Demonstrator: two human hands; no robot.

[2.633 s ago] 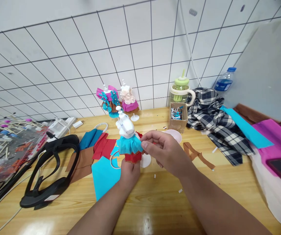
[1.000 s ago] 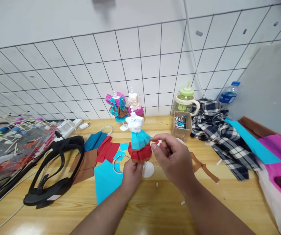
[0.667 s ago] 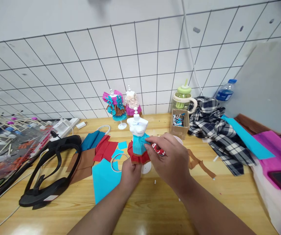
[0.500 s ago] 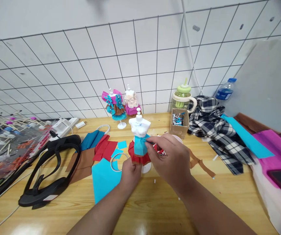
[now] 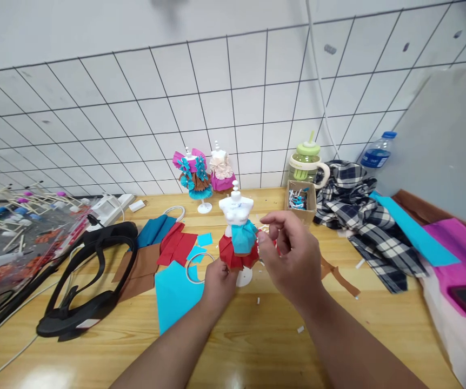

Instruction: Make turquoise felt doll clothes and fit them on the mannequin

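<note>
A small white dress-form mannequin (image 5: 238, 208) stands upright on a round white base (image 5: 244, 277). It wears a pleated red crepe-paper skirt (image 5: 233, 258), with a gathered blue paper piece (image 5: 244, 238) over the waist. My left hand (image 5: 219, 283) is closed around the lower part of the mannequin, under the skirt's hem; its fingertips are partly hidden. Just right of the blue piece, my right hand (image 5: 292, 254) is raised, thumb and index finger apart, apparently with nothing between them.
Two dressed mannequins (image 5: 198, 181) stand by the tiled wall. Blue paper (image 5: 178, 294), red paper (image 5: 176, 244) and a black headset frame (image 5: 91, 270) lie left. At the right are a cardboard box (image 5: 308, 213), a green-lidded jug (image 5: 306, 159) and a checked cloth (image 5: 357, 213).
My right hand has let go of the blue paper's edge and moved slightly right, its fingers spreading. My left hand keeps its hold. The view has shifted slightly.
</note>
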